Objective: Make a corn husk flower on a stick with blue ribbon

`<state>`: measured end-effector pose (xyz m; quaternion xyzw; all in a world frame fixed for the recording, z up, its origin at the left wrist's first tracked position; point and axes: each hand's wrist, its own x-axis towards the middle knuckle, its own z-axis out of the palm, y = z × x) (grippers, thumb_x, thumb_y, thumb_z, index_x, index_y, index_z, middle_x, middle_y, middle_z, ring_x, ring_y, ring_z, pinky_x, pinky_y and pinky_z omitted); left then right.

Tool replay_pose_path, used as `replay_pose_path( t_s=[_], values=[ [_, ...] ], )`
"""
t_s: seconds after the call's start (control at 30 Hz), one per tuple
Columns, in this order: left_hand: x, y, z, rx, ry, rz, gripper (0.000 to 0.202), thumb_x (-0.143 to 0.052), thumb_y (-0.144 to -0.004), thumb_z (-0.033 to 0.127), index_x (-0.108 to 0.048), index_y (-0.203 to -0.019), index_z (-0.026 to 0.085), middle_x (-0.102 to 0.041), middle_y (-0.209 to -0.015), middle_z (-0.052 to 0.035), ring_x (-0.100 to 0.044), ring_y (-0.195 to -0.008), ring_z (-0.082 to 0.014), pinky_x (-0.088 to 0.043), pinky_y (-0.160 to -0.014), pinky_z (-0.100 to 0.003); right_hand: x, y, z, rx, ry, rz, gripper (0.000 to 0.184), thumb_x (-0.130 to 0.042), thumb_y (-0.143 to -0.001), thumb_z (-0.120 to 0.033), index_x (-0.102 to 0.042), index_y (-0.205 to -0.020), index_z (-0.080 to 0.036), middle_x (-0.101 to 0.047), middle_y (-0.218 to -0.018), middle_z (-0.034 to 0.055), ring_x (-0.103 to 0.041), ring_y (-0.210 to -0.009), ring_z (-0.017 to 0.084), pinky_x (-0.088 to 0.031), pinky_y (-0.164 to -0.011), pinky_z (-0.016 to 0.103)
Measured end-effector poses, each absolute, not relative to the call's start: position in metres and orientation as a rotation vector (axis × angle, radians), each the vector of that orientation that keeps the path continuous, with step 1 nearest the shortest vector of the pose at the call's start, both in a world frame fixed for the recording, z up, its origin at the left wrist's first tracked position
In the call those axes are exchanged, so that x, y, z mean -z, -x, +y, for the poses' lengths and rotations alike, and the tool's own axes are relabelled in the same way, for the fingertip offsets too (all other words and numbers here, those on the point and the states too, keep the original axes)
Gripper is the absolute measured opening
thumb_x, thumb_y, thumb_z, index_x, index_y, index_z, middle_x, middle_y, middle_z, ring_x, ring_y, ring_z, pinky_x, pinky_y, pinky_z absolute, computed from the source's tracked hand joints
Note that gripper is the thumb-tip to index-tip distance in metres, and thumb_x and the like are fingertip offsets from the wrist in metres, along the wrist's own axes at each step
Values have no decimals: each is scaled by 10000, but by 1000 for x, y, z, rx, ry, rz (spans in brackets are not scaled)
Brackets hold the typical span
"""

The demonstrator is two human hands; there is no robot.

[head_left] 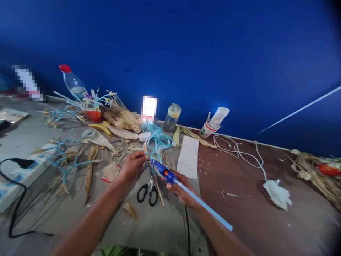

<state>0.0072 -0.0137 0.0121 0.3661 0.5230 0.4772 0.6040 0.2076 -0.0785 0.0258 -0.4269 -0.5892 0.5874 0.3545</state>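
My right hand [183, 188] grips a blue hot glue gun [159, 168], its nozzle pointing away and to the left. A long translucent glue stick [205, 204] juts from its rear, and a black cord [188, 227] hangs below. Close to the nozzle, the fingers of my left hand [133, 165] are pinched together; what they hold is too small to make out. Black-handled scissors [152, 195] lie beneath the hands beside a thin wooden stick [160, 192]. Just beyond is a tangle of light blue ribbon [160, 138].
Dried corn husks [121, 115], a tape roll [90, 133] and blue-wrapped branches [64, 160] spread leftward, near a power strip [26, 177]. A bottle [73, 83], a glass jar [172, 119] and a cup [207, 129] line the wall. White paper [188, 156] and a white cable [246, 156] lie rightward.
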Motion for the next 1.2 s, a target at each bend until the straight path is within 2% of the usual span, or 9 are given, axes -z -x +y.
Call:
replay_pose_path(
  t_s=[0.17, 0.53, 0.77, 1.2],
  values=[
    [-6, -5, -13, -1075, -848, 1215, 176, -701, -600, 285, -595, -608, 145, -486, -496, 50, -344, -386, -39, -233, -388, -196, -29, -206, -76, -1445, 1148, -1566, 393, -614, -711, -537, -576, -808, -158, -439, -654, -13, -343, -568, 89, -285, -488, 204],
    [-9, -9, -14, -1086, -808, 1215, 200, -718, -580, 285, -585, -616, 140, -474, -488, 56, -334, -371, -31, -226, -370, -185, -19, -208, -79, -1548, 1162, -1474, 397, -607, -720, -531, -587, -885, -170, -536, -747, 15, -337, -536, 73, -262, -446, 194],
    [-9, -9, -13, -1100, -798, 1222, 197, -712, -574, 273, -574, -605, 136, -467, -478, 59, -315, -358, -25, -218, -359, -180, -19, -208, -81, -1556, 1165, -1435, 438, -605, -705, -560, -600, -857, -149, -557, -744, 37, -390, -584, 97, -319, -468, 197],
    [-9, -9, -13, -1087, -791, 1213, 208, -717, -571, 281, -572, -608, 137, -465, -479, 60, -322, -359, -28, -221, -360, -183, -17, -209, -81, -1572, 1146, -1440, 386, -629, -710, -511, -580, -856, -157, -540, -749, 23, -361, -561, 73, -279, -451, 174]
  ],
)
